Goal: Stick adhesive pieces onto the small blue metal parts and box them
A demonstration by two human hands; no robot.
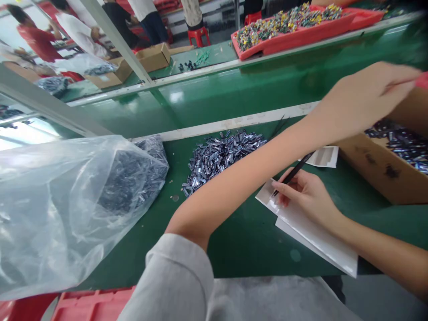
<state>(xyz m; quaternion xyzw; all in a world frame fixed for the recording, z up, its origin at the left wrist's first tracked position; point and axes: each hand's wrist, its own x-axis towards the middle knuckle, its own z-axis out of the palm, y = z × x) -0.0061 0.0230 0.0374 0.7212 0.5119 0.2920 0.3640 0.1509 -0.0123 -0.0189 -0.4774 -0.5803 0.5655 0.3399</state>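
Observation:
My left arm, in a grey sleeve, crosses over to the right. My left hand (368,96) hovers above the open cardboard box (377,171), slightly blurred. Its fingers are pressed together around something thin with a red bit at the tips, which I cannot make out. My right hand (306,196) is closed on a black pen (296,171) whose tip rests on a white sheet of paper (321,243) on the green table. A heap of small shiny metal parts (219,154) lies just beyond my left forearm.
A large clear plastic bag (67,209) of dark parts fills the left. The box holds more metal parts (401,142). A second slip of paper (323,157) lies by the box. Red trays (301,35) of mixed parts sit beyond the green conveyor (234,96). People stand far behind.

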